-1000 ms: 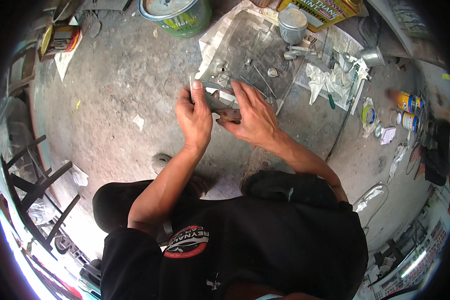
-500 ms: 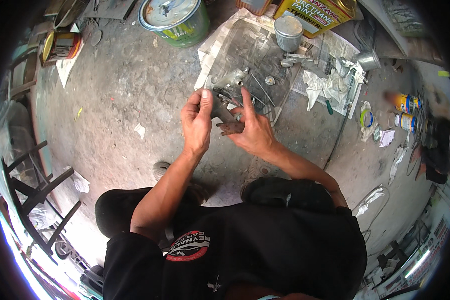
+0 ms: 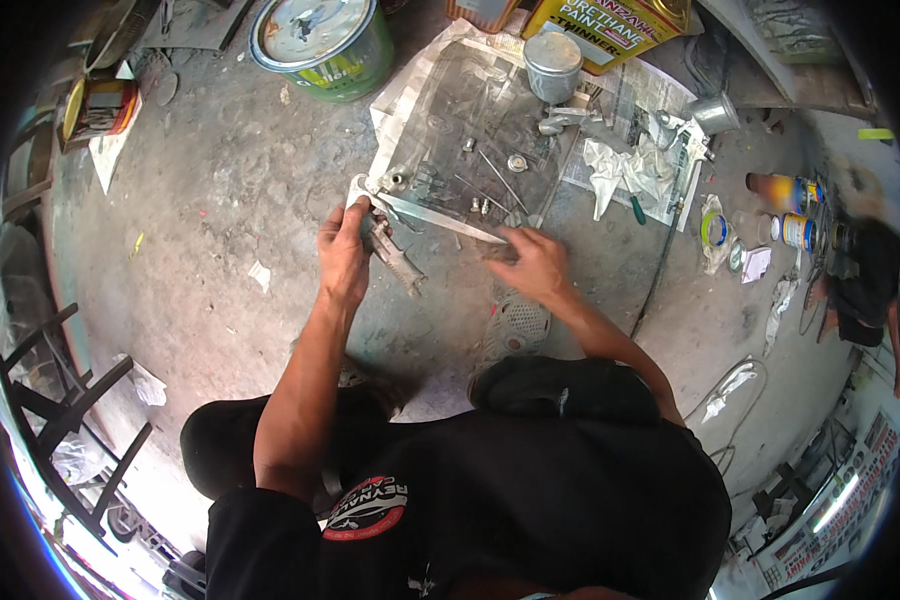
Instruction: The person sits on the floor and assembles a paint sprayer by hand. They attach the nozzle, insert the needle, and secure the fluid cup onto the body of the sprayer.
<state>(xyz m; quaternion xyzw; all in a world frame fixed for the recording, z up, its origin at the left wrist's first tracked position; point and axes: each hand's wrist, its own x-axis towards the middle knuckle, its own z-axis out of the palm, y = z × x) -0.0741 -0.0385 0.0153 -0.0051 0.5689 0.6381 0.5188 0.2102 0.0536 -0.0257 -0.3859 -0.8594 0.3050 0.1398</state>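
Observation:
My left hand [image 3: 344,250] grips a metal spray gun body [image 3: 395,258], its handle angled down to the right and its head above my thumb. Apart from it, my right hand [image 3: 538,264] hovers by the near edge of a dark sheet [image 3: 460,95] on newspaper. Its thumb and fingers look spread, partly blurred, with nothing visible between them. On the sheet lie thin metal rods [image 3: 502,178], a round metal cap [image 3: 517,162] and small metal fittings [image 3: 480,206].
Farther back stand a metal cup [image 3: 552,68], a yellow rectangular can [image 3: 610,32] and a green paint bucket [image 3: 325,55]. To the right lie a white cloth [image 3: 625,172], a green-handled tool [image 3: 638,210] and another spray gun [image 3: 685,135]. Another person [image 3: 860,280] is at the far right.
My left hand has moved left and down with the spray gun body, now clear of the sheet. My right hand has drawn away from it, to the right.

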